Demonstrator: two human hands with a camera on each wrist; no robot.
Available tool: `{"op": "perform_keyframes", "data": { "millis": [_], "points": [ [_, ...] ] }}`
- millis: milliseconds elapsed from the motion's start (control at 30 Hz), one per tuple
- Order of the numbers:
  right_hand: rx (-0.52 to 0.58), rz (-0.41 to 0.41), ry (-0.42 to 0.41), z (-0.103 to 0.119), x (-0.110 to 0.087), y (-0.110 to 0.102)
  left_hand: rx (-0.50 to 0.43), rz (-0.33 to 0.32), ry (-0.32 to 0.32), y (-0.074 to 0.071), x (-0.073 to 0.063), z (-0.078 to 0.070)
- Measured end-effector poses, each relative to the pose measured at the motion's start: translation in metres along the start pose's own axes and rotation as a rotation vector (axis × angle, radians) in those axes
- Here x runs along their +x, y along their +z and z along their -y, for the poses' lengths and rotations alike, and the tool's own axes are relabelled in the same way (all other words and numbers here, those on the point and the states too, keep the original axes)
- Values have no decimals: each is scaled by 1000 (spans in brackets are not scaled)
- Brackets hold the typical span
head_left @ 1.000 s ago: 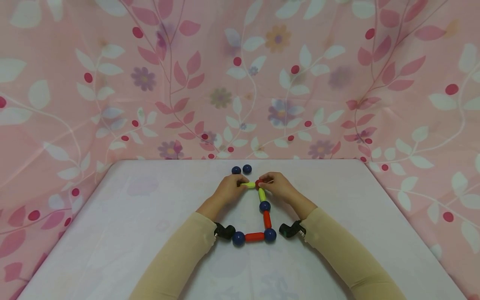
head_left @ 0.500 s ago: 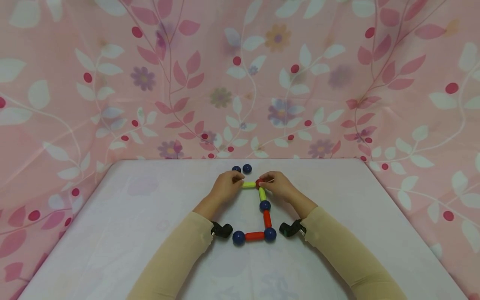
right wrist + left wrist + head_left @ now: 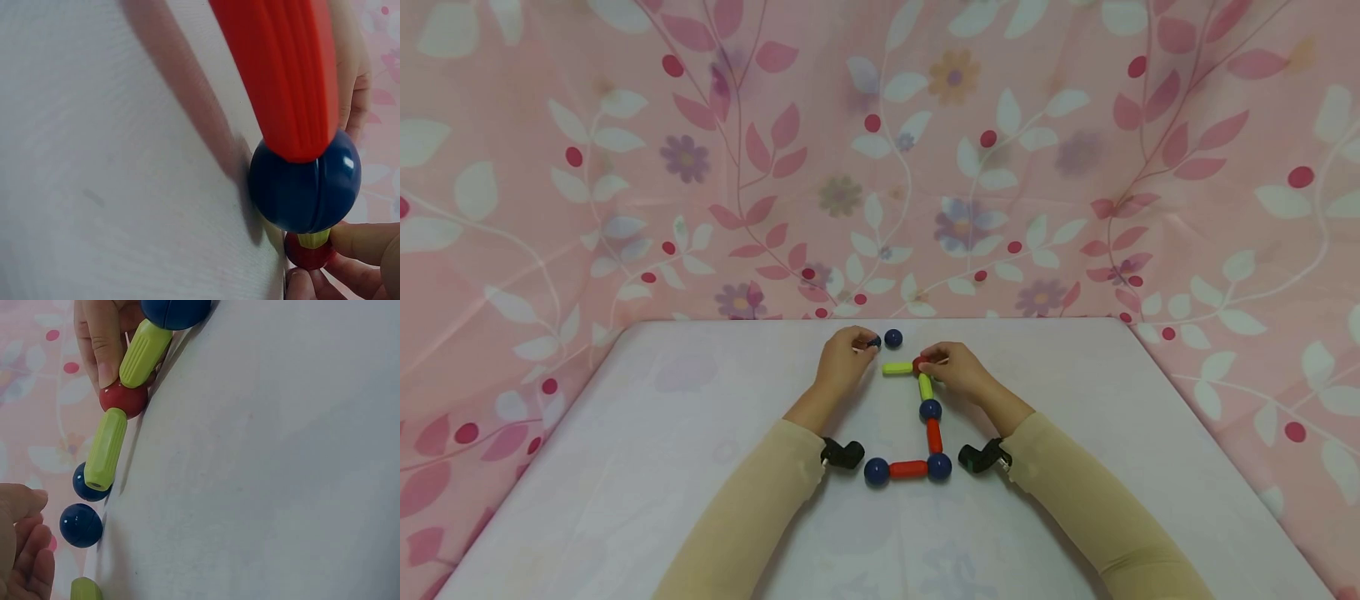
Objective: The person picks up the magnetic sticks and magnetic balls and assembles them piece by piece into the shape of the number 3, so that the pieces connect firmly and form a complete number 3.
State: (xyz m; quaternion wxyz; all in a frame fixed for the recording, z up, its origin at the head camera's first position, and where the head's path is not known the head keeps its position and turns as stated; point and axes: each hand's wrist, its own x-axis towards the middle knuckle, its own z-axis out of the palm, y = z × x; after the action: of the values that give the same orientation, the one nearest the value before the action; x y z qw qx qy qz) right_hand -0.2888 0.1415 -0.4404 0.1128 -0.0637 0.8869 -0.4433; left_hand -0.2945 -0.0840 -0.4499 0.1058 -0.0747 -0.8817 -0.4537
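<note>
My right hand [image 3: 952, 367] pinches a red ball [image 3: 124, 400] between thumb and fingers. From this ball one yellow-green rod [image 3: 897, 368] points left with a free end. Another yellow-green rod [image 3: 926, 387] joins it to a blue ball [image 3: 303, 184]. My left hand [image 3: 844, 357] reaches beside a loose blue ball [image 3: 81, 525] at the far side of the table; in the left wrist view its thumb and fingers are parted, with the ball just beyond the fingertips. A second loose blue ball [image 3: 892, 338] lies to its right.
The joined chain runs toward the front through a red rod [image 3: 934, 436], a blue corner ball [image 3: 939, 467], another red rod [image 3: 908, 470] and an end blue ball [image 3: 876, 472]. A further yellow-green rod [image 3: 85, 589] shows near my left hand. A floral curtain [image 3: 880, 208] hangs behind the white table [image 3: 625, 467].
My left hand has let go of the left-pointing yellow-green rod and moved back and left to the loose blue ball. My right hand stays on the red ball.
</note>
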Motion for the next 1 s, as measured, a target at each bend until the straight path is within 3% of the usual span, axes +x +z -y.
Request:
{"op": "perform_keyframes", "data": {
  "millis": [267,700,1000],
  "points": [
    [15,-9,13,-1,1,0,13,-54,-70,3,7,8],
    [32,-19,26,-1,2,1,69,91,-73,5,19,16],
    [41,-25,33,-1,2,2,50,99,-93,6,21,20]
  ]
}}
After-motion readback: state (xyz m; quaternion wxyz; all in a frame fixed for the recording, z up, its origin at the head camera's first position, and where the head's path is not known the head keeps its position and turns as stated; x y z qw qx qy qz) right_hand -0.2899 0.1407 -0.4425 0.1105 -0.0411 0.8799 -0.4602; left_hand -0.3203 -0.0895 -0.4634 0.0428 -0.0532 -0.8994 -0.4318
